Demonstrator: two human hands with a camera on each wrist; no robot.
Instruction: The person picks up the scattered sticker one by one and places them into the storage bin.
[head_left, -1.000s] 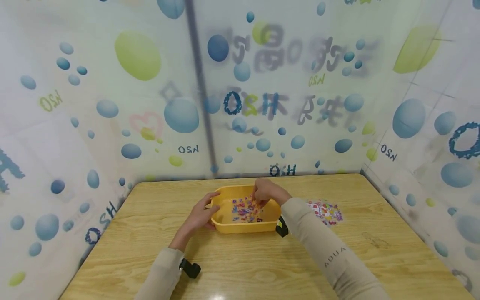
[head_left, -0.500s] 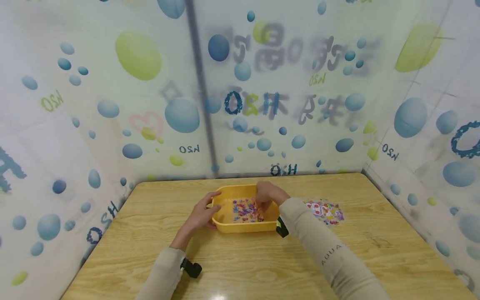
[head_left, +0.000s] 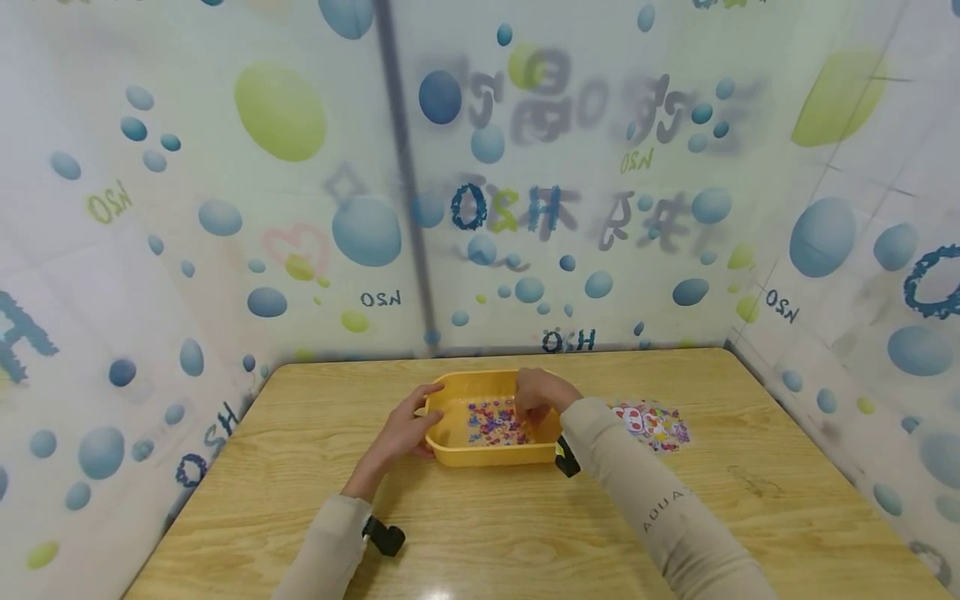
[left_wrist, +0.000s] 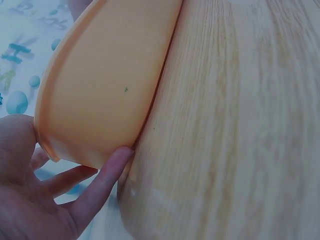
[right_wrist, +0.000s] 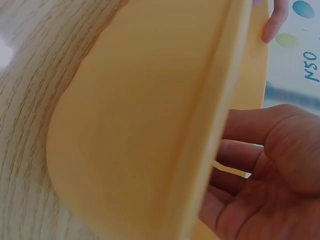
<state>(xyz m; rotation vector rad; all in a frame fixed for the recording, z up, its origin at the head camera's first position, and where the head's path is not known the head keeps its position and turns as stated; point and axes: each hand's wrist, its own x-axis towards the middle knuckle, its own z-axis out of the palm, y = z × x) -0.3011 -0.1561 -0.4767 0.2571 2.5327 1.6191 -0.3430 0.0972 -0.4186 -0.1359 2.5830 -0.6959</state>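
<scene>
Beside sleeve (head_left: 641, 492), right of yellow tray (head_left: 491, 456): colourful printed piece (head_left: 654, 423).

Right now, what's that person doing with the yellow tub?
A person's left hand holds one end of the yellow tub on a wooden table. The right hand reaches inside, by small colourful pieces; its fingertips are hidden, so I can't tell if it's holding any. A bright patterned sheet lies right of the tub.

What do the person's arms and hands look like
The left sleeve and right sleeve are beige, with dark lettering, apparently AQUA, on the right. The left wrist device is black; the right wrist device is black with a yellowish patch. Left hand and right hand are ungloved.
</scene>
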